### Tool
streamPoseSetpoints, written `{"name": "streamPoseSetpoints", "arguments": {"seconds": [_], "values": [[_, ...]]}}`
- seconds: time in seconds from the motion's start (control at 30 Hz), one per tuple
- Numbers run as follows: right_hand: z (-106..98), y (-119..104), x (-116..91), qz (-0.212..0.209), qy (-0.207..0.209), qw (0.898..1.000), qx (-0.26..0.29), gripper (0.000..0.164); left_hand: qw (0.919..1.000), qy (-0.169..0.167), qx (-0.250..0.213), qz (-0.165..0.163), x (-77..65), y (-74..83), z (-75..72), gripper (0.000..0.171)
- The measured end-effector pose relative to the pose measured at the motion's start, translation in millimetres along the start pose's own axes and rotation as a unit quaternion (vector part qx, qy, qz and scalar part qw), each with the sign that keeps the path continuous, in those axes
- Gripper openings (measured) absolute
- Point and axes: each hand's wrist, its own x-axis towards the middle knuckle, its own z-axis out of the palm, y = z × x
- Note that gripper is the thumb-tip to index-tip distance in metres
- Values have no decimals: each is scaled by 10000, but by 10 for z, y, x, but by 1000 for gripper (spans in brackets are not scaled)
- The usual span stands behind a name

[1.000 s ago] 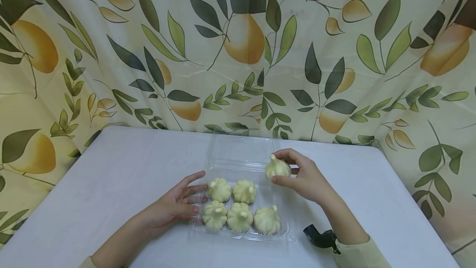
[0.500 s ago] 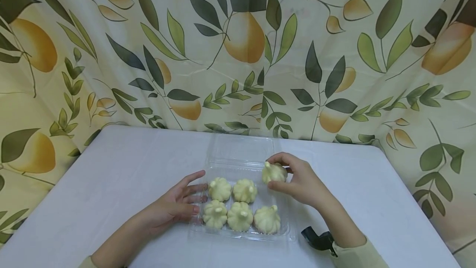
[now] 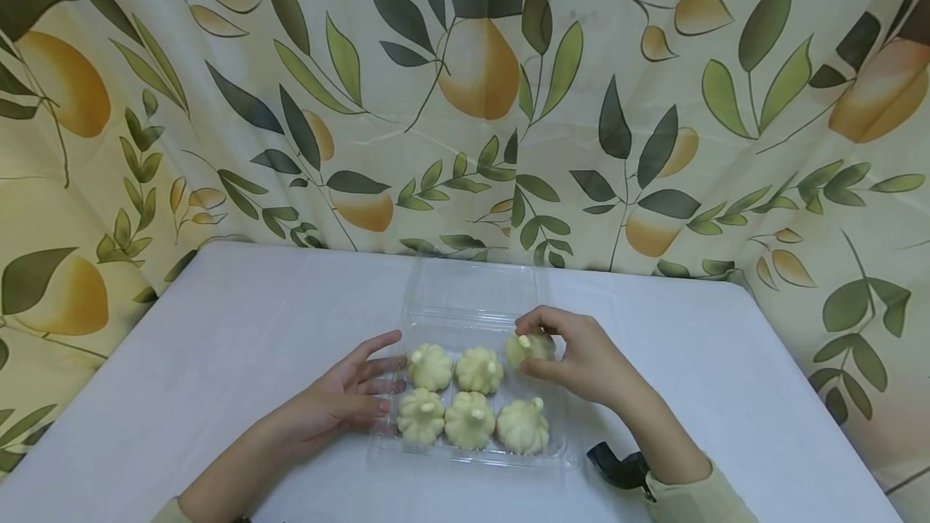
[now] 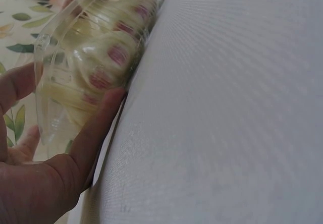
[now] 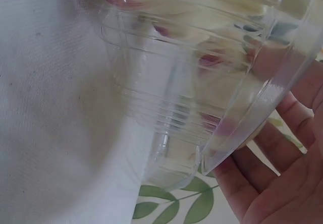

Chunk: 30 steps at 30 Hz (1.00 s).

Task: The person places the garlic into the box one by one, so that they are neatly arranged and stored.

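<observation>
A clear plastic clamshell box (image 3: 465,457) sits on the table, its lid (image 3: 475,285) folded back. Two pale garlic bulbs (image 3: 430,367) stand in its back row and three more (image 3: 469,420) in front. At the back right corner of the box, my right hand (image 3: 584,357) pinches another garlic bulb (image 3: 525,348) between thumb and fingers. Through the box wall, the right wrist view shows this bulb (image 5: 222,103) low in the box. My left hand (image 3: 341,394) rests at the left wall with fingers spread. In the left wrist view, its thumb (image 4: 98,128) lies along the box.
A white cloth covers the table (image 3: 291,297). Behind it hangs a curtain (image 3: 407,208) printed with fruit and leaves. A black wrist camera mount (image 3: 617,465) sticks out from the right sleeve, close to the box's front right corner.
My right hand has moved left and down with the garlic bulb, from above the box's back right side into its back right corner. The left hand has stayed still.
</observation>
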Motion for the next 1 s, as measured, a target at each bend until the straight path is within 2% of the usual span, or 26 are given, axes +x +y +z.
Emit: {"name": "streamPoseSetpoints", "arguments": {"seconds": [0.47, 0.67, 0.83, 1.0], "values": [[7, -61, -14, -263, 30, 9996, -63, 31, 10000, 52, 18, -37, 2, -10, 1, 89], [4, -77, -15, -120, -62, 9999, -90, 29, 10000, 10, -1, -13, 0, 0, 1, 89], [9, -57, -7, -202, -116, 9997, -29, 28, 10000, -14, -24, -4, 0, 4, 3, 89], [-15, -21, -5, -142, 19, 9997, 207, 29, 10000, -26, -46, -4, 1, 2, 0, 89]]}}
